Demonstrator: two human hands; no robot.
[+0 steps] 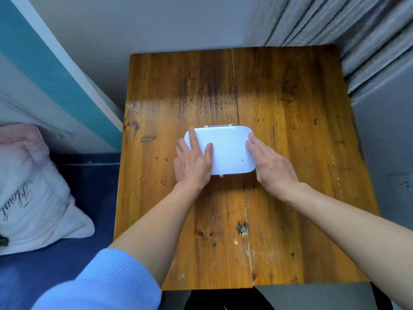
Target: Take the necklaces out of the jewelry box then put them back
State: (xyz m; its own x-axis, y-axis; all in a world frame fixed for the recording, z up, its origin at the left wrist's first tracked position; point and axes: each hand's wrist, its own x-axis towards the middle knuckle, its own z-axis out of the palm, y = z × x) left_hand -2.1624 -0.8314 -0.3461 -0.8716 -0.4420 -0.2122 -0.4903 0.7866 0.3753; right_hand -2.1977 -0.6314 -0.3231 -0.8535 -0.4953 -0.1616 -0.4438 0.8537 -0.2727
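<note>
Jewelry box (225, 151), white with rounded corners, lies shut near the middle of the wooden bench (290, 135). A small metal clasp shows at the box's near edge, a hinge strip at its far edge, and a tiny dark mark sits on the lid toward the near right corner. Left hand (193, 162) lies flat over the box's left end, fingers spread, its grip released. Right hand (271, 165) presses flat against the box's right end, grip likewise released, grasping nothing. Left of the box, off the bench, a pink-and-white pillow (33, 189) rests on a blue bed (67, 260). Grey curtain (357, 32) hangs beyond the box to the right. Box contents are hidden under the lid.
</note>
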